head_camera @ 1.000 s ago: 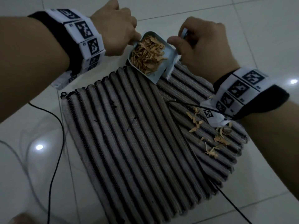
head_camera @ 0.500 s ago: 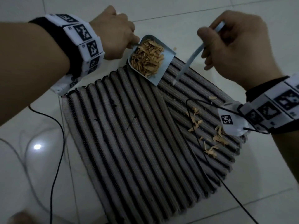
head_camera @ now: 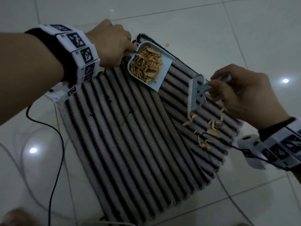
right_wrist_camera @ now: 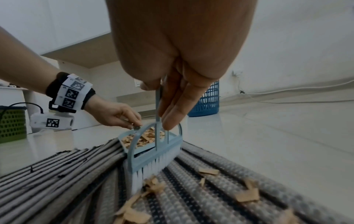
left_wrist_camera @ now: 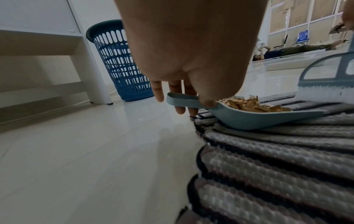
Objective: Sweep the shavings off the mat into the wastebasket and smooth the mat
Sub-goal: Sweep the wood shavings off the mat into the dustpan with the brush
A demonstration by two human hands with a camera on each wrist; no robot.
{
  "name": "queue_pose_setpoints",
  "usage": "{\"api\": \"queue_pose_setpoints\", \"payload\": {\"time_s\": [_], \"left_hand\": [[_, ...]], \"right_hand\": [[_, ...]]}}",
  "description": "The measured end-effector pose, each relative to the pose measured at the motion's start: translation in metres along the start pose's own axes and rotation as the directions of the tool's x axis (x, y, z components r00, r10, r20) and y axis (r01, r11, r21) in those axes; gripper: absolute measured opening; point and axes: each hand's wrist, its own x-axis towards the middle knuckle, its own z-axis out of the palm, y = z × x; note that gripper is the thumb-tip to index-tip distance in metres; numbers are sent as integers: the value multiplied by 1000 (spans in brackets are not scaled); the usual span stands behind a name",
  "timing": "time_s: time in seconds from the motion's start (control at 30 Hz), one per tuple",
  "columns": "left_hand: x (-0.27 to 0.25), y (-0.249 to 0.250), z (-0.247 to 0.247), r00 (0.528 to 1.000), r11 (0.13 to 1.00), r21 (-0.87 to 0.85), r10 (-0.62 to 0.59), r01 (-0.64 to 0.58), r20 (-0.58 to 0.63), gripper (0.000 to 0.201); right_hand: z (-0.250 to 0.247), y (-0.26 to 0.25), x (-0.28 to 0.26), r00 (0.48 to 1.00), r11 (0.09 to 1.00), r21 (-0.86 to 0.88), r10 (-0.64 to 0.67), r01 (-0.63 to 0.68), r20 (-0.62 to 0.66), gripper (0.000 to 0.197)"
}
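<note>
A: Looking down at a striped ribbed mat (head_camera: 130,136) lying on a pale tiled floor (head_camera: 211,30), one far portion folded or raised into a ridge.

B: Left hand (head_camera: 112,46) gripping the short handle of a pale blue dustpan (head_camera: 164,74), fingers (left_wrist_camera: 159,92) curling under the handle and thumb pressing on top. Pan resting on the far edge of the mat, tilting slightly, heaped with tan wood shavings (head_camera: 146,66).

A: Right hand (head_camera: 244,95) pinching the thin handle of a matching blue hand brush (head_camera: 196,93), fingers (right_wrist_camera: 176,109) lying narrow and close along the stem. White bristles touching the mat, just right of the pan's open lip, a small gap showing between them.

B: Seeing loose shavings (head_camera: 211,126) scattered on the right part of the mat, some lying right against the bristles, others nearer the right wrist. One stray flake (head_camera: 167,45) sitting on the floor beyond the mat's far edge.

A: Spotting the wastebasket (left_wrist_camera: 116,60), a blue perforated plastic one, standing upright on the floor well apart from the mat, beside a white furniture leg (left_wrist_camera: 93,72).

B: Noting a green perforated crate (right_wrist_camera: 11,124) at the far left in the right wrist view, and a black cable (head_camera: 53,160) trailing over the tiles left of the mat.
</note>
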Motion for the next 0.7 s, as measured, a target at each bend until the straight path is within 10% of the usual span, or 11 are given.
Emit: {"api": "queue_pose_setpoints", "payload": {"time_s": [0.7], "left_hand": [[56,63,-36,959,957,79,283,-280,-29,54]], "right_hand": [[-26,2,-38,992,994,48,95,-99,82,33]]}}
